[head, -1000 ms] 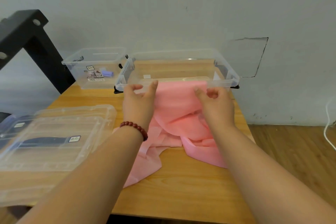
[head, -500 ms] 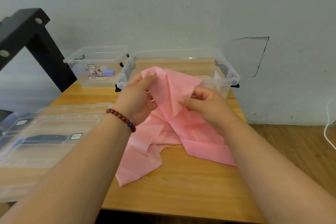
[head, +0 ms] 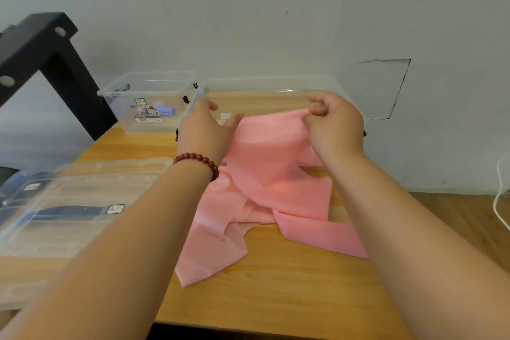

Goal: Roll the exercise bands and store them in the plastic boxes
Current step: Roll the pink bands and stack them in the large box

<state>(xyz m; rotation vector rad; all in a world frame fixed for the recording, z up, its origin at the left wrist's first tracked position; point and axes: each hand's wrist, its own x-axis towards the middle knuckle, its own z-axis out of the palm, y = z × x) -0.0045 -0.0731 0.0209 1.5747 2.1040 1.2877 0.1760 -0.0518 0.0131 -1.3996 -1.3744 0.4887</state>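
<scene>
A long pink exercise band lies crumpled on the wooden table, its upper end lifted in front of a large clear plastic box. My left hand, with a red bead bracelet at the wrist, holds the band's top left edge between thumb and fingers. My right hand pinches the top right corner. The band's top edge is stretched flat between them. A smaller clear box stands at the back left with a rolled purple band inside.
Clear plastic lids are stacked at the left of the table, over something dark blue. A black metal frame rises at the far left. A grey wall is close behind the boxes. A white cable hangs at the right above wooden floor.
My hands have moved apart and away from me toward the large box, spreading the band's bunched top edge flat between them.
</scene>
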